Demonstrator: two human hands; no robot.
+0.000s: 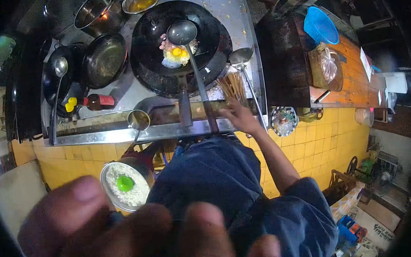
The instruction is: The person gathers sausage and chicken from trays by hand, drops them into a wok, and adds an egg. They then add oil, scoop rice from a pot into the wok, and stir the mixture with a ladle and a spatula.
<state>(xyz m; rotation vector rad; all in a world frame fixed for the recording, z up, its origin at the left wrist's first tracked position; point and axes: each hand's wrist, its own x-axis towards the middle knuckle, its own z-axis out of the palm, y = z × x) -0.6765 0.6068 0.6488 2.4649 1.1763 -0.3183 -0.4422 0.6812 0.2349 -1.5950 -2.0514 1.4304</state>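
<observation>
The right grip [243, 119] is open, its fingers loosely spread over the front edge of the metal cooking surface [237, 13], at the near end of a brown brush of thin, split sticks [232, 85]; whether they touch it cannot be told. The left grip [146, 240] looms blurred close to the camera, fingers apart, and whether it holds anything cannot be told.

Just left of the right grip runs the long handle of a dark, round metal ladle [182, 33], its bowl resting over the wide black wok [150, 30]. On the other side, a long-handled metal utensil [242, 55] slants past the brush. Taking hold of the brush well would mean gathering its sticks together near the close end, with the wrist clear of both handles; a knock to the ladle could drag it across the raw egg with its yellow yolk [177, 51] and the small pink pieces [164, 43] beside it in the wok.

Farther left lie a brown bottle with a red label [101, 102] and a dark round pan [105, 61]. Below the surface, a metal pot of white grains [138, 191] holds a green bowl [124, 183].
</observation>
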